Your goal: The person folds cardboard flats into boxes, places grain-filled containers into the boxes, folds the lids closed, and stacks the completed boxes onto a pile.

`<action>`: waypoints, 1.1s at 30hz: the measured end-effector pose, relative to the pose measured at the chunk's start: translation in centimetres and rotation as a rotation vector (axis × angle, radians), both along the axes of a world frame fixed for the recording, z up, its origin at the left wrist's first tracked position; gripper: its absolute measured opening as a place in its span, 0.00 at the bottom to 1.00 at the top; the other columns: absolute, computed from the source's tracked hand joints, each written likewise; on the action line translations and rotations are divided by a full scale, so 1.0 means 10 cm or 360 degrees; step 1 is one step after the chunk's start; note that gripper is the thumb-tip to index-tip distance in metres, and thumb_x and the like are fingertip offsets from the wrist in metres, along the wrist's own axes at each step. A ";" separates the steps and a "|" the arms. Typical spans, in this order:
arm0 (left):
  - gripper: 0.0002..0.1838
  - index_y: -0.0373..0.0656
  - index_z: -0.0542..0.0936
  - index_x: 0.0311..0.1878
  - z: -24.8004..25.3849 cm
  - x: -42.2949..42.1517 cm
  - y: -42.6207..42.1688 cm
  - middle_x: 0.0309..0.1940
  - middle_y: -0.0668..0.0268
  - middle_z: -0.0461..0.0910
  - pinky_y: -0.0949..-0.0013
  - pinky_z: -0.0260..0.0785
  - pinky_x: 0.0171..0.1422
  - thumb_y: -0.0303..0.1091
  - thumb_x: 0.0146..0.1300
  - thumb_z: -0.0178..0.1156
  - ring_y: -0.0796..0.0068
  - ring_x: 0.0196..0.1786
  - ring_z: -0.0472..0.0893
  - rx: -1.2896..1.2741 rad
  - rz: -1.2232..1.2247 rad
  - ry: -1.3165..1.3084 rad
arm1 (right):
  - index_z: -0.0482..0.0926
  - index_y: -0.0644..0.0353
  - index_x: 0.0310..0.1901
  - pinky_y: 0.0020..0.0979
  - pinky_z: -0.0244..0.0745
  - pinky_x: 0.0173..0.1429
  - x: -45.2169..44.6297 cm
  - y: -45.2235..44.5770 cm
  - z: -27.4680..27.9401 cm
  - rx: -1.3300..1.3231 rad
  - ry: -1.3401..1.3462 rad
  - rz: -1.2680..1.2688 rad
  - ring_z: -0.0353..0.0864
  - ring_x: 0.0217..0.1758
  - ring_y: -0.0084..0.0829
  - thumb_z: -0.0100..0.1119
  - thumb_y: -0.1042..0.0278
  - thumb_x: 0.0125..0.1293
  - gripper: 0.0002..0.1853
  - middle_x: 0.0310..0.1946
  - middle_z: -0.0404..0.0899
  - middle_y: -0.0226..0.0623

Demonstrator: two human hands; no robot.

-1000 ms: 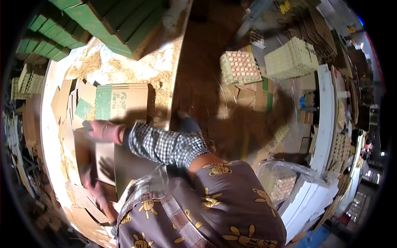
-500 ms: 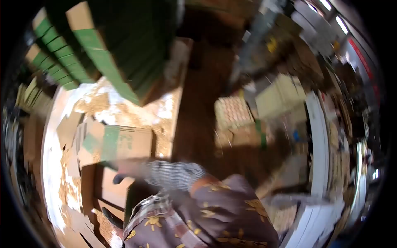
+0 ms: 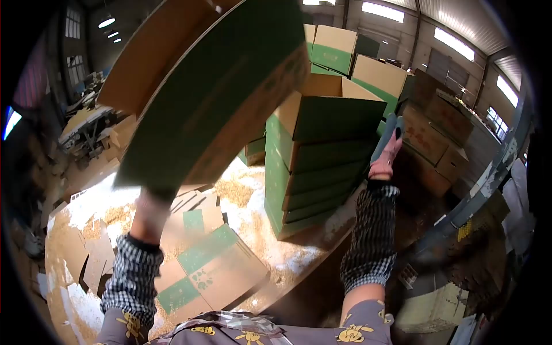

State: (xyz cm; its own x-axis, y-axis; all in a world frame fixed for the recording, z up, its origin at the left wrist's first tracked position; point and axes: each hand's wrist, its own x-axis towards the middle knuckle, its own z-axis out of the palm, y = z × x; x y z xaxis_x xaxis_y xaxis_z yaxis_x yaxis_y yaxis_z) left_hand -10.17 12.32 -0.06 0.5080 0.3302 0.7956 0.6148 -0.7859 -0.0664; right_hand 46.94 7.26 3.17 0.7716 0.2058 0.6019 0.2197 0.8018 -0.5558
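Observation:
A green and brown cardboard box (image 3: 213, 92) is raised and tilted at the upper left, blurred by motion. My left hand (image 3: 152, 210) is at its lower edge, gripping it, with the fingers hidden behind the box. To the right stands a stack of open green and brown boxes (image 3: 328, 138). Beside the stack's right edge, my right hand (image 3: 388, 146), in a pink and grey glove, has its fingers stretched upward and holds nothing. Flattened cardboard (image 3: 221, 267) with green bands lies on the work surface below, between my arms.
Sawdust-like crumbs cover the pale work surface (image 3: 238, 187). More boxes (image 3: 379, 77) stand behind the stack, with brown cartons (image 3: 428, 135) to their right. Pale egg trays (image 3: 434, 307) sit at the lower right. A grey metal beam (image 3: 471, 192) slants along the right side.
The view has swung up toward the box stacks. A box is now lifted in my left hand, which was lower over the surface. My right hand has moved up beside the stack.

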 end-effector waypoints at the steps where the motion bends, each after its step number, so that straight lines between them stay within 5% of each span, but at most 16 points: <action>1: 0.27 0.37 0.70 0.64 0.38 0.41 0.05 0.61 0.56 0.73 0.63 0.63 0.69 0.28 0.61 0.62 0.60 0.63 0.73 0.0093 -0.0064 -0.0131 | 0.72 0.65 0.62 0.28 0.72 0.60 0.35 0.24 -0.14 -0.0016 -0.0068 0.0422 0.77 0.56 0.28 0.51 0.62 0.73 0.21 0.57 0.76 0.36; 2: 0.27 0.38 0.70 0.63 0.63 0.73 0.12 0.57 0.57 0.75 0.61 0.67 0.63 0.31 0.60 0.63 0.62 0.59 0.75 -0.0080 -0.0204 -0.0231 | 0.72 0.64 0.62 0.28 0.71 0.62 0.51 0.47 -0.21 -0.0025 -0.0140 0.0854 0.77 0.56 0.28 0.48 0.59 0.74 0.22 0.57 0.76 0.34; 6: 0.30 0.44 0.70 0.60 1.14 1.68 0.58 0.46 0.62 0.76 0.53 0.79 0.43 0.53 0.61 0.64 0.65 0.44 0.80 -0.0627 -0.0999 -0.0578 | 0.70 0.61 0.64 0.32 0.69 0.64 0.10 0.58 -0.09 -0.0240 0.0111 0.0555 0.75 0.57 0.31 0.45 0.57 0.75 0.23 0.56 0.75 0.36; 8: 0.25 0.43 0.71 0.60 1.35 1.88 0.58 0.51 0.62 0.76 0.59 0.75 0.53 0.49 0.68 0.57 0.66 0.49 0.78 -0.1665 -0.0677 -0.0718 | 0.67 0.56 0.65 0.35 0.70 0.62 0.26 0.65 -0.27 -0.0403 -0.0134 0.0182 0.74 0.58 0.36 0.49 0.57 0.72 0.24 0.57 0.73 0.40; 10: 0.20 0.42 0.72 0.61 1.44 2.07 0.93 0.56 0.62 0.75 0.64 0.69 0.62 0.42 0.71 0.52 0.66 0.56 0.75 -0.1357 -0.0103 -0.0184 | 0.64 0.51 0.67 0.39 0.72 0.60 0.42 0.67 -0.36 -0.0651 -0.0542 -0.0399 0.73 0.59 0.40 0.52 0.56 0.69 0.26 0.58 0.71 0.43; 11: 0.19 0.41 0.72 0.62 1.38 2.11 1.21 0.57 0.61 0.75 0.67 0.65 0.66 0.38 0.72 0.51 0.65 0.59 0.74 -0.0512 0.0183 0.0278 | 0.63 0.49 0.68 0.41 0.73 0.58 0.43 0.67 -0.38 -0.0784 -0.0727 -0.0663 0.72 0.60 0.42 0.54 0.56 0.68 0.28 0.58 0.70 0.45; 13: 0.21 0.40 0.71 0.63 1.06 2.30 1.58 0.58 0.58 0.74 0.68 0.63 0.67 0.34 0.69 0.52 0.63 0.63 0.72 -0.1090 -0.1172 -0.0793 | 0.57 0.51 0.71 0.43 0.72 0.61 0.24 0.66 -0.40 -0.1081 -0.0896 -0.0974 0.67 0.66 0.53 0.57 0.60 0.66 0.33 0.65 0.64 0.48; 15: 0.21 0.39 0.70 0.64 0.96 2.04 1.77 0.60 0.59 0.73 0.68 0.63 0.68 0.33 0.70 0.53 0.65 0.63 0.71 -0.0542 -0.0793 -0.0284 | 0.52 0.57 0.74 0.38 0.59 0.73 -0.22 0.09 -0.70 -0.0654 -0.0941 -0.0978 0.59 0.72 0.44 0.39 0.59 0.76 0.28 0.70 0.59 0.45; 17: 0.21 0.38 0.69 0.65 0.97 1.59 1.79 0.62 0.60 0.71 0.68 0.62 0.68 0.32 0.71 0.53 0.68 0.64 0.71 0.0047 -0.0419 0.0142 | 0.48 0.59 0.75 0.40 0.52 0.76 -0.52 -0.16 -1.52 -0.0580 -0.0320 -0.0268 0.53 0.75 0.43 0.51 0.61 0.70 0.36 0.73 0.54 0.45; 19: 0.26 0.40 0.66 0.68 1.02 1.35 1.65 0.63 0.61 0.71 0.69 0.64 0.67 0.37 0.70 0.55 0.69 0.63 0.72 -0.0366 -0.0449 0.0111 | 0.44 0.62 0.75 0.44 0.41 0.80 -0.85 -0.39 -2.36 -0.0995 -0.0216 -0.0203 0.47 0.78 0.41 0.68 0.62 0.59 0.51 0.75 0.48 0.49; 20: 0.28 0.41 0.64 0.69 1.04 1.31 1.57 0.63 0.62 0.71 0.70 0.64 0.67 0.39 0.70 0.56 0.70 0.63 0.72 -0.0574 -0.0468 0.0075 | 0.45 0.58 0.76 0.40 0.51 0.78 -1.06 -0.29 -3.27 -0.1209 -0.0253 -0.0108 0.44 0.79 0.36 0.61 0.62 0.66 0.44 0.76 0.49 0.43; 21: 0.30 0.42 0.62 0.71 1.02 1.30 1.48 0.63 0.62 0.71 0.70 0.65 0.67 0.41 0.69 0.57 0.70 0.62 0.73 -0.0808 -0.0487 0.0042 | 0.41 0.56 0.76 0.48 0.40 0.79 -1.50 -0.38 -3.07 -0.1677 -0.0547 -0.0227 0.38 0.79 0.43 0.70 0.51 0.58 0.55 0.78 0.35 0.42; 23: 0.36 0.44 0.58 0.74 1.09 1.30 1.32 0.64 0.63 0.71 0.71 0.66 0.66 0.46 0.69 0.59 0.72 0.62 0.74 -0.1222 -0.0554 -0.0069 | 0.41 0.42 0.77 0.60 0.42 0.76 -1.53 0.05 -3.68 -0.0446 0.1113 0.0988 0.37 0.79 0.45 0.66 0.45 0.59 0.52 0.78 0.33 0.32; 24: 0.36 0.44 0.59 0.74 1.09 1.27 1.28 0.64 0.63 0.71 0.71 0.66 0.66 0.46 0.68 0.59 0.71 0.62 0.74 -0.1316 -0.0550 -0.0092 | 0.44 0.35 0.76 0.67 0.45 0.71 -1.47 0.11 -3.71 -0.0494 0.1128 0.0937 0.40 0.78 0.43 0.61 0.41 0.62 0.47 0.78 0.36 0.28; 28: 0.36 0.45 0.60 0.73 0.97 1.26 1.21 0.65 0.63 0.71 0.69 0.66 0.67 0.47 0.67 0.60 0.68 0.63 0.73 -0.1394 -0.0484 0.0080 | 0.54 0.63 0.72 0.37 0.63 0.71 -1.30 0.48 -3.79 -0.0850 0.1020 0.0602 0.62 0.70 0.41 0.65 0.63 0.62 0.41 0.71 0.60 0.45; 33: 0.36 0.46 0.61 0.73 0.80 1.33 1.03 0.65 0.62 0.71 0.66 0.66 0.67 0.49 0.66 0.61 0.65 0.64 0.73 -0.1210 -0.0520 0.0394 | 0.70 0.64 0.64 0.38 0.69 0.65 -1.43 0.60 -2.83 -0.2143 -0.0909 -0.0912 0.75 0.61 0.48 0.58 0.52 0.67 0.30 0.61 0.73 0.53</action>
State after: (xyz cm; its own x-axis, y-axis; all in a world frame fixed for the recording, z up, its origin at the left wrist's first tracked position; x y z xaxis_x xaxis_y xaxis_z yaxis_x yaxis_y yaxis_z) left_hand 3.10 22.61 7.98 0.7998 0.5352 0.2718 0.3874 -0.8061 0.4473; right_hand 32.63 13.24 -25.15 0.6757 0.5818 0.4528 0.7319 -0.4560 -0.5063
